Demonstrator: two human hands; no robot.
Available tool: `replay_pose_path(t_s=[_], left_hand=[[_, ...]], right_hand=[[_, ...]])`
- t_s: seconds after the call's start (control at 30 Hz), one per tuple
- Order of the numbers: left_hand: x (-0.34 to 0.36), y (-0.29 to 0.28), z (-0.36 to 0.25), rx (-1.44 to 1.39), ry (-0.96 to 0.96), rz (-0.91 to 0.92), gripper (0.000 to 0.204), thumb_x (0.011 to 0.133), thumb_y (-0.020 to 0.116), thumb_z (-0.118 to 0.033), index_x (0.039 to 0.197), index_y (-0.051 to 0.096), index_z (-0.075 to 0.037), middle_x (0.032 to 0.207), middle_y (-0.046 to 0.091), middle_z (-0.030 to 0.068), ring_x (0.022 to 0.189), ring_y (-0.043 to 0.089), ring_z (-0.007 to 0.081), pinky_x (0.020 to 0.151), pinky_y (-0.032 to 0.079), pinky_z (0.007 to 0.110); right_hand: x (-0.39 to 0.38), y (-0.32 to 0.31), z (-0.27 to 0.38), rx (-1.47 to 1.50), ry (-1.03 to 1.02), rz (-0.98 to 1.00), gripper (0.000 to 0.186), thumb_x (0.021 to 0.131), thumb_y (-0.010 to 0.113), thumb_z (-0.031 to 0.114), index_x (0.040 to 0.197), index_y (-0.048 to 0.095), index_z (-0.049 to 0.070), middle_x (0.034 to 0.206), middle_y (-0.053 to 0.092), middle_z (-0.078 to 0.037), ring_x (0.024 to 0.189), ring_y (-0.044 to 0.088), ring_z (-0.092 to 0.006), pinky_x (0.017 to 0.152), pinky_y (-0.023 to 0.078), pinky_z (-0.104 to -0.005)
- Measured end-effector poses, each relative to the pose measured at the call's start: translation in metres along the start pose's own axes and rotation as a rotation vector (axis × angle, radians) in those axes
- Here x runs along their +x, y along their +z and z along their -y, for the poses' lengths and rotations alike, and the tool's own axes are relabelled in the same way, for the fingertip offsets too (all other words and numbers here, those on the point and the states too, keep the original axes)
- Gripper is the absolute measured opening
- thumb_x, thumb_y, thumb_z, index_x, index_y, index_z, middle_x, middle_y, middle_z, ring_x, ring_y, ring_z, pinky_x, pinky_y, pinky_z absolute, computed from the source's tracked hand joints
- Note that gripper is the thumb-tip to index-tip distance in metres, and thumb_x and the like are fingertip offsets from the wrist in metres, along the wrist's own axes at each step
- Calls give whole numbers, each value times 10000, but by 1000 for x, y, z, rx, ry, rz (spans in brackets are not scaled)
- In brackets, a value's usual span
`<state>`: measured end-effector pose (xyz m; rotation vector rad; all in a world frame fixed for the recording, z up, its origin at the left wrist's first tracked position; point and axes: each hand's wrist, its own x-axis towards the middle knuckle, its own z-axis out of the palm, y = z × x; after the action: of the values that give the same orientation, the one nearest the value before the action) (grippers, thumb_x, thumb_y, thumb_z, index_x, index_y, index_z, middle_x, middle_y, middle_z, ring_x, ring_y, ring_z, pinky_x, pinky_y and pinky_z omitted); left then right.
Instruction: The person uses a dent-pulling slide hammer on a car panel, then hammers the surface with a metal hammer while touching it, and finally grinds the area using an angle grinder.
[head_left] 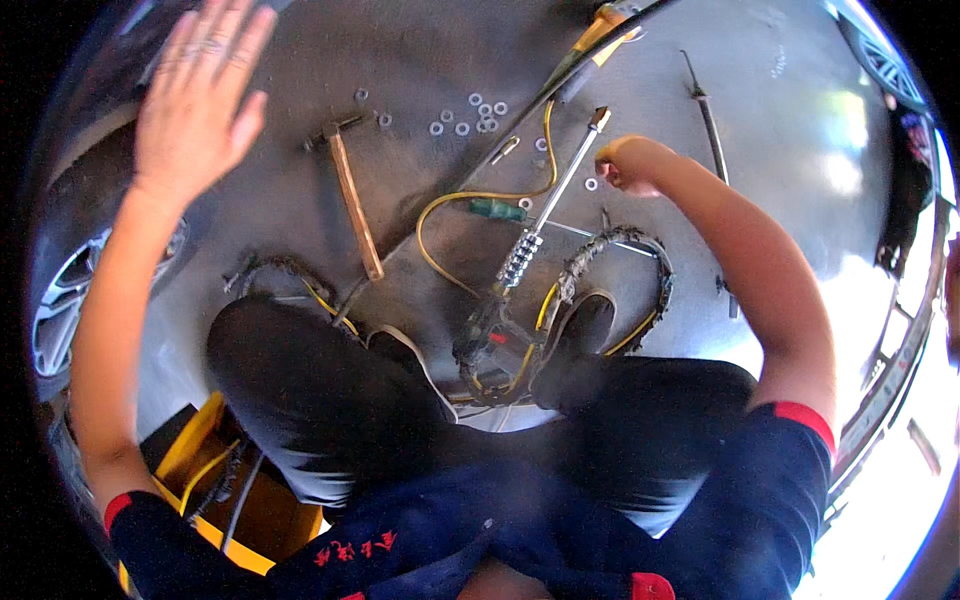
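My left hand (195,120) is raised at the upper left, fingers stretched out and nothing in it. My right hand (632,166) is curled closed to the right of a silver metal rod (572,172) with a brass-coloured tip. Whatever its fingers may hold is hidden. The rod runs down into a ribbed silver part (519,260) on a dark tool between my feet. Close to the right hand lie small metal washers (591,184). A green-handled screwdriver (497,209) lies under the rod. To the left lies a hammer (355,205) with a wooden handle.
Several more washers (486,110) are scattered ahead. A yellow cable (425,225) and a loop of frayed dark wrapping (662,275) lie around my feet. A thin hooked tool (711,128) is at the right. Car wheels (70,300) stand at the edges, a yellow box (195,440) at lower left.
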<state>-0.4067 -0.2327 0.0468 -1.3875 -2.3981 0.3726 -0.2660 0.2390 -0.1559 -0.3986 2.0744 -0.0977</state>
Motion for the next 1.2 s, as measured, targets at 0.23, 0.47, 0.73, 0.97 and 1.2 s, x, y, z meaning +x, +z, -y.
replay_pose_path(t_s=[0.23, 0.47, 0.73, 0.97, 1.2], left_hand=[[-8, 117, -226, -805, 200, 457, 293, 788, 720, -172, 1053, 642, -73, 1069, 620, 96, 1051, 633, 299, 890, 535, 459], [1, 142, -346, -807, -132, 389, 386, 786, 720, -199, 1147, 673, -71, 1186, 583, 111, 1117, 574, 322, 940, 515, 456], [-1, 144, -354, -931, -297, 509, 168, 833, 682, -209, 931, 652, -76, 1006, 611, 137, 986, 624, 355, 854, 520, 499], [17, 149, -382, -1015, -397, 639, 223, 881, 693, -266, 995, 619, -89, 1000, 675, 144, 903, 688, 371, 723, 544, 508], [-3, 120, -380, -1167, -265, 485, 256, 898, 692, -302, 1017, 616, -88, 909, 639, 144, 853, 665, 390, 717, 547, 508]], right_hand=[[5, 72, 22, -107, -598, -568, 319, 866, 666, 98, 1184, 675, 127, 1250, 641, -45, 1251, 570, -279, 963, 504, -398], [26, 73, 46, -281, -583, -525, 159, 837, 704, 212, 970, 698, 125, 1010, 642, -20, 1066, 588, -236, 888, 479, -400], [9, 87, 36, -311, -373, -48, 195, 881, 667, 198, 1010, 762, 86, 1050, 749, -132, 1120, 669, -313, 955, 520, -445], [-12, 103, 16, 161, -58, 26, 242, 948, 612, 256, 1069, 726, 80, 1031, 741, -212, 1000, 710, -415, 900, 551, -531], [-18, 114, 5, 359, -297, -284, 123, 865, 648, 159, 958, 650, 79, 898, 687, -159, 923, 678, -388, 845, 543, -518]])
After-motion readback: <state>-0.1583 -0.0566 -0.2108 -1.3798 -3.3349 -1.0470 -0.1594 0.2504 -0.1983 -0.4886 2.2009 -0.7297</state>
